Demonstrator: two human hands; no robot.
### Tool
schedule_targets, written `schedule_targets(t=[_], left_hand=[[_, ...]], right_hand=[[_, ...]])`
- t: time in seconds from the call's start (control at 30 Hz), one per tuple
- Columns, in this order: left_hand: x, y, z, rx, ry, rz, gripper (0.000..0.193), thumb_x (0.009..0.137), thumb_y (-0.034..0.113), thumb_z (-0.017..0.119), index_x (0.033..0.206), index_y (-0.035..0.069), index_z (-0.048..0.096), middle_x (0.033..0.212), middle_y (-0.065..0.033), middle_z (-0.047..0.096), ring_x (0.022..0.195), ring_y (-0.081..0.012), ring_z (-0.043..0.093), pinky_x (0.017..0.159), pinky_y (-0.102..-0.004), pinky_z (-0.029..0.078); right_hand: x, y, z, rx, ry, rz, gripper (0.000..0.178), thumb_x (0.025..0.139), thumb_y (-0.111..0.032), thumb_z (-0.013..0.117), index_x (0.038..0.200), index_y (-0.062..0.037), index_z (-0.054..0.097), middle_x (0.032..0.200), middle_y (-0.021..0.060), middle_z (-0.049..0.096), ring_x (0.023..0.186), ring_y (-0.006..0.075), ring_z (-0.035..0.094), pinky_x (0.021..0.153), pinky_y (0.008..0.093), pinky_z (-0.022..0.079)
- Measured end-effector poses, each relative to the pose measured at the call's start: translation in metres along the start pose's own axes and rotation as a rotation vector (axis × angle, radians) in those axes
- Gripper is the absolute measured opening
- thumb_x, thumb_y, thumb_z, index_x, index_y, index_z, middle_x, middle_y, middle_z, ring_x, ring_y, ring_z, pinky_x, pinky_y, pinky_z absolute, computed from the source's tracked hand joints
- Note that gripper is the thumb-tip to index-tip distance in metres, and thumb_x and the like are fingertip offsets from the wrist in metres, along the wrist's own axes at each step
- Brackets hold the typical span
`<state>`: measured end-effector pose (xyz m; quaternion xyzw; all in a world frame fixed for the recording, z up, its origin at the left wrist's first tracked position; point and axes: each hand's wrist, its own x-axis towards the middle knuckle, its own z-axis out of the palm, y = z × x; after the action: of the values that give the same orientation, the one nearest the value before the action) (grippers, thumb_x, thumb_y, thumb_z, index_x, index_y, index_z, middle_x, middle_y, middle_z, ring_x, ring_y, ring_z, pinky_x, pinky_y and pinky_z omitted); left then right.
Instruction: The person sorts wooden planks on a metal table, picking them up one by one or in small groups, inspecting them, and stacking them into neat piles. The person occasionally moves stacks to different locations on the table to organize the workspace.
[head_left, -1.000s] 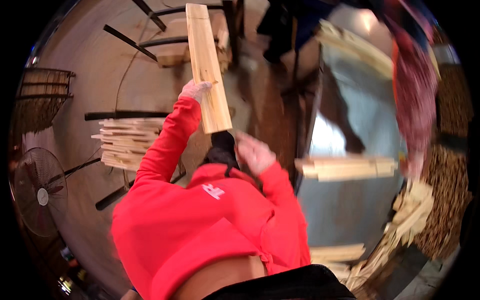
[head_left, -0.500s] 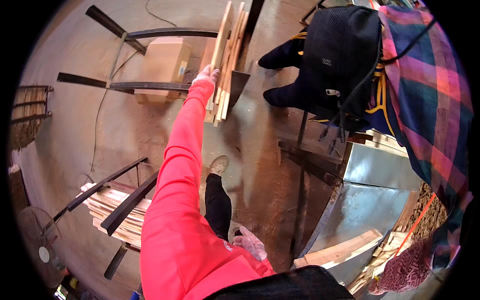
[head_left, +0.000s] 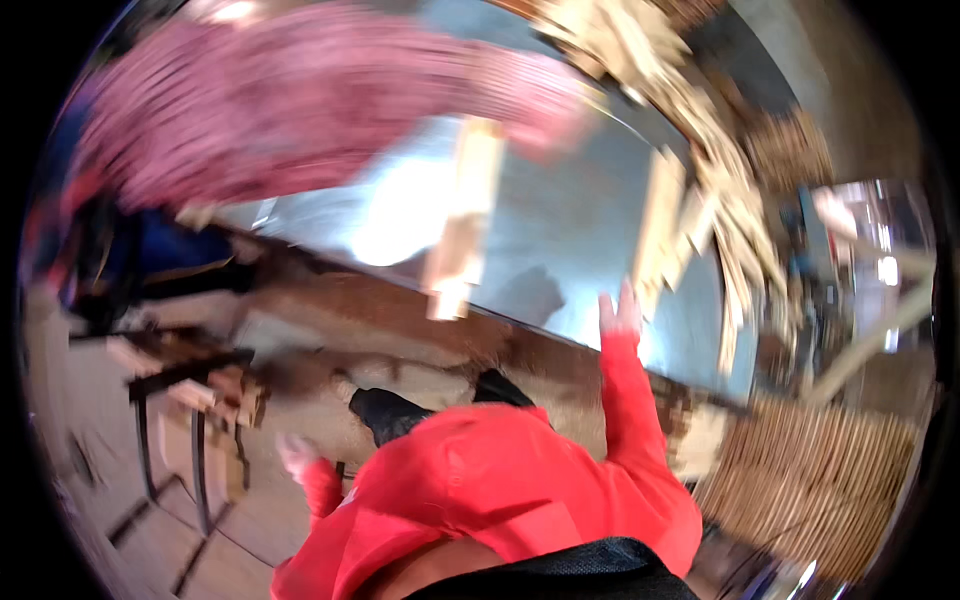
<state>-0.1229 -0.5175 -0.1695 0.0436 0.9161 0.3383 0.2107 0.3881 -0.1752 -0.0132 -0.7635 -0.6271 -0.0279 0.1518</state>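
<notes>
My right hand reaches over the metal tabletop, thumb and fingers apart. Its fingertips are at the lower end of a pale wooden slat; whether they touch it I cannot tell. My left hand hangs low at my side, away from the table. It is blurred, its fingers look loosely stretched, and nothing shows in it. Farther left on the table lies another pair of wooden boards, jutting over the near edge.
Another person's pink patterned sleeve sweeps across the table's left half, blurred. Loose slats lie heaped on the right. A big stack of slats stands at the lower right. A dark metal rack with wood stands at the left.
My view has swung from the rack to the metal table. My left hand has let go of the boards on the rack. My right hand has stretched out towards the slats.
</notes>
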Motion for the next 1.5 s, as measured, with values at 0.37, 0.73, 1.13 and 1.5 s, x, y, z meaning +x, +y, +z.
schedule_targets(t=[0.37, 0.73, 1.13, 1.5], left_hand=[[-0.390, 0.332, 0.241, -0.077, -1.088, 0.600, 0.039, 0.090, 0.019, 0.060, 0.121, -0.006, 0.058, 0.100, -0.0129, 0.068, 0.090, -0.0128, 0.063, 0.081, -0.0245, 0.049], [-0.533, 0.419, 0.431, 1.148, -0.691, 1.130, 0.094, 0.070, 0.047, 0.076, 0.141, 0.009, 0.027, 0.138, -0.0268, 0.036, 0.128, -0.0400, 0.037, 0.095, -0.0517, 0.043], [-0.425, 0.399, 0.360, -0.599, -1.708, -0.183, 0.070, 0.072, 0.015, 0.067, 0.134, -0.007, 0.043, 0.121, -0.0237, 0.060, 0.106, -0.0345, 0.063, 0.098, -0.0456, 0.049], [-0.282, 0.382, 0.236, 0.616, -0.561, 0.698, 0.052, 0.088, 0.028, 0.049, 0.137, 0.011, 0.043, 0.112, -0.0247, 0.062, 0.100, -0.0401, 0.061, 0.085, -0.0472, 0.049]], right_hand=[[0.076, 0.168, 0.021, 0.109, -0.432, 0.643, 0.112, 0.068, -0.033, 0.081, 0.152, -0.0116, 0.011, 0.143, 0.0251, 0.036, 0.123, 0.0366, 0.048, 0.100, 0.0463, 0.043], [0.033, 0.276, -0.057, 2.673, -0.474, 0.473, 0.095, 0.068, -0.027, 0.076, 0.143, 0.0049, 0.026, 0.131, 0.0277, 0.046, 0.102, 0.0344, 0.060, 0.080, 0.0423, 0.056], [0.069, 0.230, 0.004, 2.548, -0.980, 0.434, 0.081, 0.068, -0.026, 0.079, 0.136, -0.0021, 0.042, 0.123, 0.0160, 0.053, 0.101, 0.0318, 0.061, 0.087, 0.0410, 0.054], [0.012, -0.017, 0.057, 1.130, -1.421, 0.079, 0.067, 0.078, -0.026, 0.071, 0.130, -0.0043, 0.036, 0.088, 0.0113, 0.064, 0.077, 0.0293, 0.062, 0.071, 0.0352, 0.052]])
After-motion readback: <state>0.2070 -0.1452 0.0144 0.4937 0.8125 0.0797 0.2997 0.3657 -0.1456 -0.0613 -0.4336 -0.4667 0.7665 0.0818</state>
